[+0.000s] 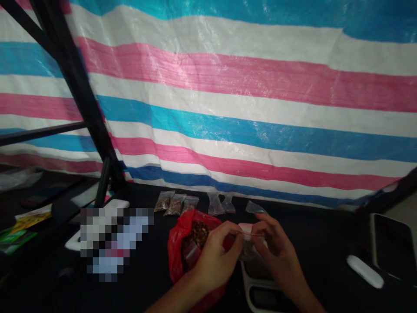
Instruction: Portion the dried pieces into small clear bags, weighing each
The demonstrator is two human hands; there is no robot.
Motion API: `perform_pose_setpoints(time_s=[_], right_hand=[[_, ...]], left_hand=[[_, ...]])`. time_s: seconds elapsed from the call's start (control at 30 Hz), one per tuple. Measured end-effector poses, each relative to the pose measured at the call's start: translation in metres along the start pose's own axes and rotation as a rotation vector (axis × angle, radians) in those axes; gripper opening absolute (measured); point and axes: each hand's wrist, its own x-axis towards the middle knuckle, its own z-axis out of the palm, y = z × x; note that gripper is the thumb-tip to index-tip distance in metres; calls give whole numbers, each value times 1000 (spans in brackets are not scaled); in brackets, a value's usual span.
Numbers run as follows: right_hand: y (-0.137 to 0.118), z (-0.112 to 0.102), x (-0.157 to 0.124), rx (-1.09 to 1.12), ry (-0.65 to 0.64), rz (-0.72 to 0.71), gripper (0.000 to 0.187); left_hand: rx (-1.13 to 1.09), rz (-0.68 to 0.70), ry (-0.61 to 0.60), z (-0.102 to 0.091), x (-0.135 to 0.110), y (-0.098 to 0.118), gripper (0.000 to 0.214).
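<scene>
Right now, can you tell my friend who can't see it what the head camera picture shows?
The left hand and right hand pinch the top of a small clear plastic bag, next to an open red plastic bag of dried brown flakes. Small filled bags sit behind them on a black table, before a pink, white and blue striped tarp.

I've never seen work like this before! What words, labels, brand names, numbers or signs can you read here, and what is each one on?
No word, number or sign can be read.
Yellow printed packet, far left: printing too small and blurred to read.
Green printed packet, beside it: likewise unreadable.
Red plastic bag and small clear plastic bags: no readable text.
</scene>
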Motion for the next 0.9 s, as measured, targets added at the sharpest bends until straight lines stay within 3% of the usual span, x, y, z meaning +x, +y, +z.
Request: perform_pose_setpoints(time_s=[0.23, 0.6, 0.67, 0.8, 0.83, 0.9], right_hand=[[6, -2, -4, -140, -12, -74, 33], [4, -1, -4, -150, 30, -84, 32], [3, -4, -1, -159, 67, -79, 36], [-4, -4, 19, -188, 205, -73, 37], [-9, 0, 27, -194, 211, -81, 37], [-20, 17, 49, -201, 168, -127, 33]], left_hand=[[13, 55, 49, 5, -4, 0, 8], [186, 171, 74, 3, -6, -6, 17], [310, 268, 145, 3, -11, -5, 17], [552, 666, 342, 9, -24, -12, 34], [561, 746, 332, 12, -27, -17, 33], [549, 909, 182, 17, -31, -29, 28]])
